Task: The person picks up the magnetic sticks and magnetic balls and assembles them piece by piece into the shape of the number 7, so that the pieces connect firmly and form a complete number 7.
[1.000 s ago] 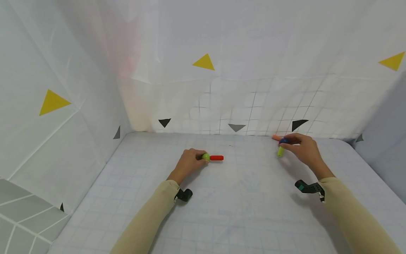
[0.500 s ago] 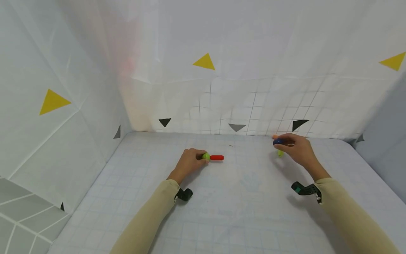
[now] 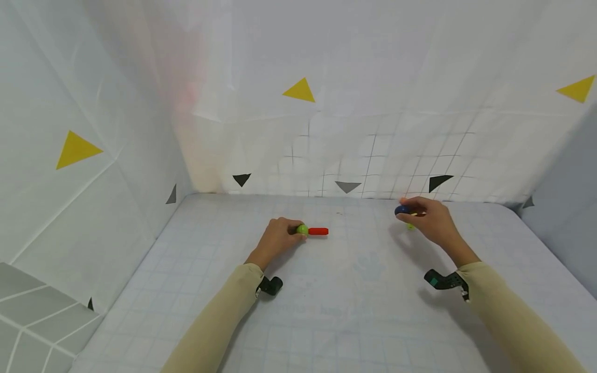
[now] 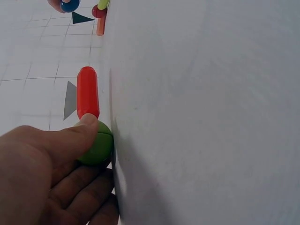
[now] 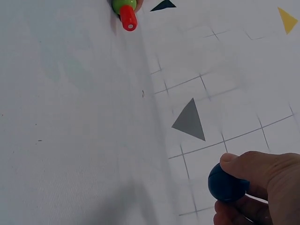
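The tabletop (image 3: 345, 290) runs back to a white wall (image 3: 396, 62), and its far edge lies beyond both hands, much nearer to the right one. A broad stretch of bare surface spreads between the hands and on toward the person's forearms, while a second wall (image 3: 46, 93) closes off the left side. The left hand (image 3: 279, 238) pinches a green ball (image 3: 302, 229) near the middle of the tabletop, thumb on one side, and a red stick (image 3: 319, 231) juts from that ball. The stick points to the person's right, its long axis level and nearly parallel with the far edge. The right hand (image 3: 434, 220) grips a blue ball (image 3: 402, 210) between thumb and fingers, holding it raised above the tabletop, well apart from the red stick's tip. The blue ball, being round, shows no clear direction. Close by that hand are a yellow-green stick (image 3: 410, 226) and an orange stick (image 3: 403, 199), the latter near the far edge (the hand partly hides both from the head camera). The left wrist view also shows a red ball (image 4: 98, 11) beside these two sticks.
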A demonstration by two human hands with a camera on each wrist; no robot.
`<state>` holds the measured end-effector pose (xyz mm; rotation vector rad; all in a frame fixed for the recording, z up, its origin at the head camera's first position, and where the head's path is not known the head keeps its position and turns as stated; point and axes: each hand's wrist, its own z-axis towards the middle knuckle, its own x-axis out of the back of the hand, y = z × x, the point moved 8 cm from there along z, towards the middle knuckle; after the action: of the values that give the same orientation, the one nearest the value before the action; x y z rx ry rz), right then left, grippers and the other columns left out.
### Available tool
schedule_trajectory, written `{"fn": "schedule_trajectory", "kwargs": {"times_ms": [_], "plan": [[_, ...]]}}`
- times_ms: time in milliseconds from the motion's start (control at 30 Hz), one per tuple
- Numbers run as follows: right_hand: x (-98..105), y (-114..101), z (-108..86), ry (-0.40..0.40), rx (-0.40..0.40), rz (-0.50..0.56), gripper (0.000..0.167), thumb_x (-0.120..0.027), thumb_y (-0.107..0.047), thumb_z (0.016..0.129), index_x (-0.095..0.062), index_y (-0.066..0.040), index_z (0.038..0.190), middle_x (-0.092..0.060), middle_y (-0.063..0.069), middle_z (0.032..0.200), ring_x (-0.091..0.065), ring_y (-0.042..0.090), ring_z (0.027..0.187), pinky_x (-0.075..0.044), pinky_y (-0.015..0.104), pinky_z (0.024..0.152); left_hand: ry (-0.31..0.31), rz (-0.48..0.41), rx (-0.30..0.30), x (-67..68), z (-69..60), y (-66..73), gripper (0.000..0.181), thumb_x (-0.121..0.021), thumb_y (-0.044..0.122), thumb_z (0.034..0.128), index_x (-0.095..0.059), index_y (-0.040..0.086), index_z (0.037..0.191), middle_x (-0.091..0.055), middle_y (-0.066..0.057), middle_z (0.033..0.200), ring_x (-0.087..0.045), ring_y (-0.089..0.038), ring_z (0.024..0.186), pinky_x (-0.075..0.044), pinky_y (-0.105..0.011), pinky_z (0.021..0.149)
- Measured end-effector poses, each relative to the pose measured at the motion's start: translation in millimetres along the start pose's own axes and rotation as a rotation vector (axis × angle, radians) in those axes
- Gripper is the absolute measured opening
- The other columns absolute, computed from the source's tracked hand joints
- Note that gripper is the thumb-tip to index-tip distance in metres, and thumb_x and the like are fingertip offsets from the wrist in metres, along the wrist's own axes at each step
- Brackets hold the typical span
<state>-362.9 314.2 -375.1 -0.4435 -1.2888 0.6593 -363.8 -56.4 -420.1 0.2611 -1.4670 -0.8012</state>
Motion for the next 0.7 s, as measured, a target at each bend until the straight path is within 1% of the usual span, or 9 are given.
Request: {"fn": "schedule_trajectory", "kwargs": {"times_ms": [100, 167, 233, 300, 367, 433, 533, 700], "plan": [[-1, -5, -0.7, -0.004, 0.01, 0.004, 0.048, -0.08, -0.027, 0.096, -0.067, 0.0, 0.133, -0.066, 0.023, 0.124, -0.062, 0.039, 0.109, -0.055, 0.051, 0.091, -0.001, -0.006, -0.001, 0.2, -0.4, 0.3, 0.032, -0.083, 0.02, 0.0921, -0.079, 0.012, 0.122, -0.074, 0.001, 0.104, -0.06, -0.019, 0.099, -0.052, -0.039, 0.096], [-2, -8, -1.2, -0.007, 0.019, 0.008, 0.047, -0.08, -0.027, 0.096, -0.067, 0.0, 0.132, -0.067, 0.023, 0.122, -0.063, 0.038, 0.107, -0.057, 0.044, 0.088, -0.002, -0.007, 0.001, 0.0, -0.2, 0.2, 0.032, -0.083, 0.02, 0.0921, -0.079, 0.012, 0.123, -0.074, 0.001, 0.104, -0.06, -0.019, 0.098, -0.052, -0.039, 0.095], [-3, -10, -1.2, -0.013, 0.024, 0.013, 0.047, -0.08, -0.027, 0.095, -0.067, 0.0, 0.131, -0.068, 0.022, 0.12, -0.064, 0.037, 0.105, -0.058, 0.035, 0.083, -0.002, -0.007, 0.002, -0.2, -0.1, 0.3, 0.033, -0.083, 0.02, 0.0921, -0.078, 0.011, 0.124, -0.074, 0.001, 0.105, -0.06, -0.019, 0.098, -0.052, -0.039, 0.094], [-5, -13, -1.4, -0.021, 0.028, 0.022, 0.046, -0.08, -0.027, 0.095, -0.067, 0.0, 0.13, -0.069, 0.022, 0.117, -0.065, 0.037, 0.104, -0.057, 0.029, 0.079, -0.002, -0.008, 0.004, -0.3, 0.1, 0.2, 0.034, -0.083, 0.02, 0.092, -0.078, 0.011, 0.124, -0.074, 0.0, 0.106, -0.061, -0.019, 0.098, -0.053, -0.038, 0.095], [-8, -14, -1.3, -0.027, 0.032, 0.032, 0.045, -0.08, -0.027, 0.095, -0.067, 0.0, 0.129, -0.069, 0.021, 0.116, -0.065, 0.036, 0.104, -0.058, 0.031, 0.08, -0.002, -0.01, 0.006, -0.3, 0.3, -0.2, 0.035, -0.083, 0.02, 0.0919, -0.078, 0.011, 0.125, -0.074, 0.0, 0.107, -0.061, -0.019, 0.099, -0.053, -0.038, 0.095], [-11, -16, -1.0, -0.035, 0.035, 0.043, 0.044, -0.08, -0.026, 0.095, -0.067, 0.0, 0.128, -0.07, 0.021, 0.116, -0.066, 0.036, 0.105, -0.059, 0.04, 0.085, -0.003, -0.01, 0.008, -0.4, 0.3, -0.5, 0.035, -0.083, 0.02, 0.0919, -0.077, 0.011, 0.125, -0.074, 0.0, 0.108, -0.061, -0.019, 0.099, -0.053, -0.038, 0.094], [-14, -18, -0.8, -0.04, 0.045, 0.052, 0.042, -0.08, -0.024, 0.096, -0.067, 0.0, 0.127, -0.069, 0.021, 0.116, -0.066, 0.036, 0.106, -0.057, 0.052, 0.091, -0.003, -0.009, 0.006, -0.5, 0.5, -0.9, 0.036, -0.083, 0.02, 0.0919, -0.077, 0.011, 0.126, -0.074, -0.001, 0.109, -0.062, -0.019, 0.1, -0.053, -0.038, 0.094], [-20, -23, -1.2, -0.044, 0.066, 0.055, 0.039, -0.08, -0.021, 0.095, -0.068, 0.0, 0.126, -0.069, 0.021, 0.116, -0.066, 0.037, 0.107, -0.055, 0.055, 0.094, -0.003, -0.01, 0.017, -0.4, 0.3, -1.3, 0.038, -0.083, 0.021, 0.0918, -0.077, 0.011, 0.127, -0.075, -0.002, 0.112, -0.062, -0.021, 0.105, -0.052, -0.04, 0.097]]}}
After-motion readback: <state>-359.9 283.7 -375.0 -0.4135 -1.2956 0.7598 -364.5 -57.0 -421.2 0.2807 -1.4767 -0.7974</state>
